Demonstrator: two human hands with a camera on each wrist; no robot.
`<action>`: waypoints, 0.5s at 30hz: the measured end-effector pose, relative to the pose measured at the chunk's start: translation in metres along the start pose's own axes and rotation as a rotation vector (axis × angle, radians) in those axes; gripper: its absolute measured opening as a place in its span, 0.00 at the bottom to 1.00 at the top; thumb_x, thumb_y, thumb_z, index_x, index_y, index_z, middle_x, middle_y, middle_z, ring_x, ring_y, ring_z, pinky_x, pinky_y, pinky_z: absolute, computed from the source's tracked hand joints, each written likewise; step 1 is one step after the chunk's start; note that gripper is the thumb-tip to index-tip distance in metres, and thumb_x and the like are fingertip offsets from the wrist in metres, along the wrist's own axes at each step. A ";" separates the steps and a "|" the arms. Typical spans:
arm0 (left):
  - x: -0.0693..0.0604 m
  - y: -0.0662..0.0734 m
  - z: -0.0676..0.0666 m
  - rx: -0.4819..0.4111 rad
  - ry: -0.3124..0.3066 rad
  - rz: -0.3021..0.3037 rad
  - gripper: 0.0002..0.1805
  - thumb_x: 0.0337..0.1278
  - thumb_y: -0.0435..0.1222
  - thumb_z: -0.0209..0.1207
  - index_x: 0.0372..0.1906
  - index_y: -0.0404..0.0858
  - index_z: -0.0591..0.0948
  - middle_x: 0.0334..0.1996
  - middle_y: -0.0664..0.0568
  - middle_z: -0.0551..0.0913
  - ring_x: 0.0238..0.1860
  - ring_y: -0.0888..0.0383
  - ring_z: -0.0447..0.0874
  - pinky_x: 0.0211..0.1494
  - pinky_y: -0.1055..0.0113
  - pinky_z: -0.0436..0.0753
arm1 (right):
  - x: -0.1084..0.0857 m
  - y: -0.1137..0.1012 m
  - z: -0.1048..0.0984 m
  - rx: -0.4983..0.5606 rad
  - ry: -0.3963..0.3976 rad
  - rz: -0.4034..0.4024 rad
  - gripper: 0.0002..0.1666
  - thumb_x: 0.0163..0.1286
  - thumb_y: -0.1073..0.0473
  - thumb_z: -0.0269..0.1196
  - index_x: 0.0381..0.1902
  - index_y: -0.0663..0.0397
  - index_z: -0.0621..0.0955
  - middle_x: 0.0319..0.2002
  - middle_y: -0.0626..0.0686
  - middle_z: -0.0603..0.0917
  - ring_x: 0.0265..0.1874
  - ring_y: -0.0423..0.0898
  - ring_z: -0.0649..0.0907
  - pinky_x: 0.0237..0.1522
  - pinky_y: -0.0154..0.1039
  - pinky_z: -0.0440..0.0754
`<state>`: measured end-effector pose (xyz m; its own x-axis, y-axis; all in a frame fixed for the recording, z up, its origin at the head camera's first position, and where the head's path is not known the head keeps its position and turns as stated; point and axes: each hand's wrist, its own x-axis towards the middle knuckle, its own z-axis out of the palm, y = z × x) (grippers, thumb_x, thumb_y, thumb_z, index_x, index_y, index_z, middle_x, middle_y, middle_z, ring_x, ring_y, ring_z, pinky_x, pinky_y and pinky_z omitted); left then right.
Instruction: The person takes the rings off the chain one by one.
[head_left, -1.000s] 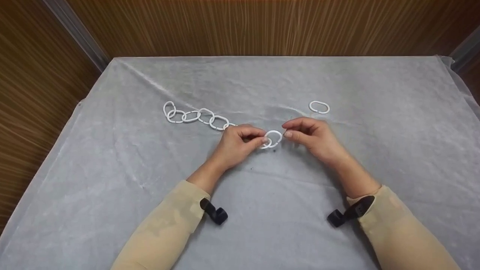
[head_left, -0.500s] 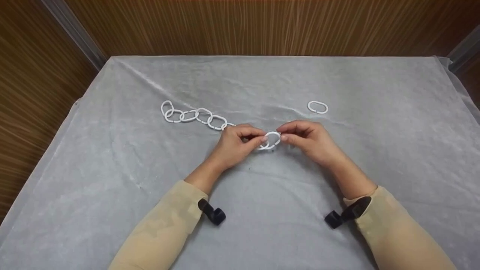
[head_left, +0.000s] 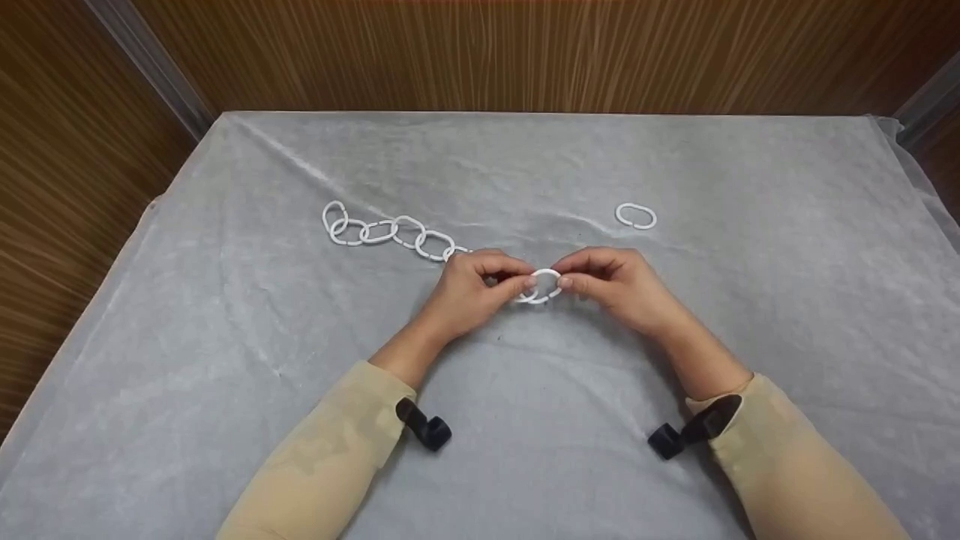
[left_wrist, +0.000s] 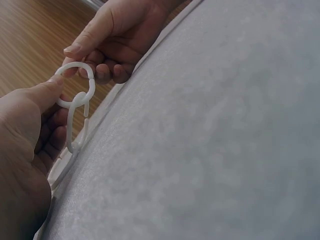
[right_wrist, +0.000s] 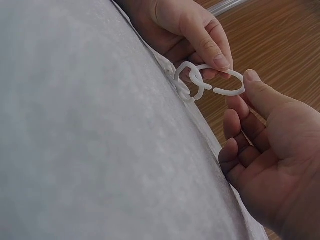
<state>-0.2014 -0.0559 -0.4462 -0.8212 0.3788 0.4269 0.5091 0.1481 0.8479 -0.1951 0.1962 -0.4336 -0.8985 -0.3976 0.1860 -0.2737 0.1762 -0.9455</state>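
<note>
Between my two hands is a white plastic chain link, oval with a small gap in its side. Thumb and fingers of my left hand pinch its left part, and my right hand pinches its right end. In the right wrist view the gap of the held link shows, and the adjoining link passes through it. The left wrist view shows that adjoining link hanging below. From under my left hand the white chain runs left across the cloth; part of it is hidden by the hand.
One loose white link lies on the grey cloth beyond my right hand. The cloth covers the table, with a wood-grain panel behind its far edge. A black wrist camera sits on each sleeve.
My right hand has come left and now pinches the link's right end, from which it was slightly apart one second ago. The left hand keeps its grip; both hands sit slightly lower in view.
</note>
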 end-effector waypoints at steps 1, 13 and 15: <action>0.000 0.000 0.000 0.001 0.001 0.000 0.05 0.63 0.35 0.74 0.41 0.38 0.94 0.36 0.56 0.91 0.37 0.63 0.84 0.40 0.69 0.80 | 0.000 0.000 0.000 0.003 -0.003 0.001 0.09 0.71 0.69 0.71 0.48 0.65 0.90 0.39 0.55 0.90 0.30 0.41 0.83 0.34 0.32 0.81; 0.000 0.002 0.000 0.012 -0.010 -0.013 0.06 0.62 0.35 0.75 0.41 0.37 0.94 0.35 0.56 0.91 0.35 0.64 0.82 0.39 0.69 0.79 | 0.000 0.000 0.000 -0.014 -0.008 0.027 0.08 0.70 0.69 0.72 0.46 0.64 0.90 0.38 0.52 0.91 0.32 0.39 0.83 0.35 0.31 0.80; 0.000 0.002 0.000 0.015 -0.007 -0.009 0.06 0.62 0.35 0.75 0.40 0.37 0.94 0.35 0.56 0.91 0.35 0.64 0.82 0.39 0.69 0.79 | -0.001 0.000 0.001 -0.019 -0.003 0.032 0.08 0.70 0.69 0.72 0.46 0.65 0.90 0.37 0.50 0.91 0.31 0.39 0.82 0.34 0.31 0.79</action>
<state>-0.2006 -0.0556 -0.4446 -0.8241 0.3837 0.4166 0.5053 0.1657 0.8469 -0.1945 0.1959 -0.4340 -0.9059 -0.3942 0.1550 -0.2515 0.2063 -0.9456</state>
